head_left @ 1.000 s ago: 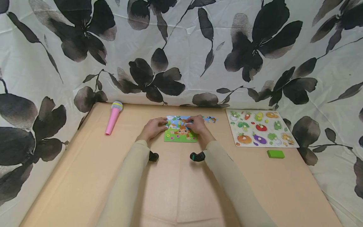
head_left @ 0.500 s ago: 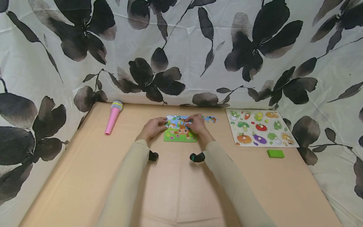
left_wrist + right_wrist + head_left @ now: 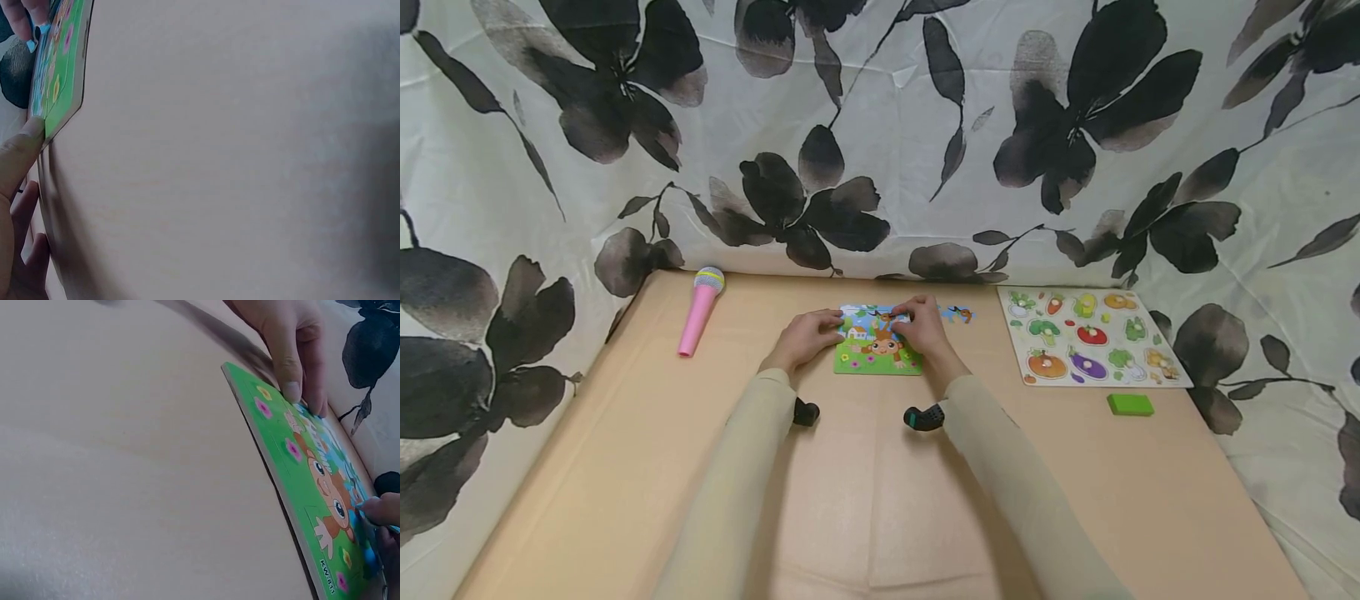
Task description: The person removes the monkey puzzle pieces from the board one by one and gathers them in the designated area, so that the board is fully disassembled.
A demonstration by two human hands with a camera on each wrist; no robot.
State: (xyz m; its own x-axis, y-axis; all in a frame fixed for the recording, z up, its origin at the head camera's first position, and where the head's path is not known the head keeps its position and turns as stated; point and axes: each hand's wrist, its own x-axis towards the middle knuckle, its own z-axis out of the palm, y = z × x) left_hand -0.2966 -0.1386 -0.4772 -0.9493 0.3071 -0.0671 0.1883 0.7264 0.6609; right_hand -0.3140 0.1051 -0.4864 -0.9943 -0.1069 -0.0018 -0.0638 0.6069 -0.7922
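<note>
A monkey jigsaw puzzle (image 3: 874, 360), green below and blue above, lies on the table in front of both hands. My left hand (image 3: 805, 340) holds its left edge; in the right wrist view the thumb (image 3: 291, 389) lies on the corner area with a finger beside it. My right hand (image 3: 923, 332) is over the upper right of the puzzle. Thumb and fingertips there pinch a small blue puzzle piece (image 3: 31, 45), mostly covered by the fingers. Just right of that hand lies loose blue puzzle material (image 3: 958, 315), partly hidden behind it.
A pink toy microphone (image 3: 699, 313) lies at the back left. On the right is a white board with vegetable pictures (image 3: 1105, 340), and a green block (image 3: 1130, 405) sits in front of it. Floral cloth (image 3: 895, 125) hangs along the table's back edge.
My right hand has risen slightly at the puzzle's upper right, its fingers still pinched together. The left hand stays at the left edge, and the puzzle keeps its place.
</note>
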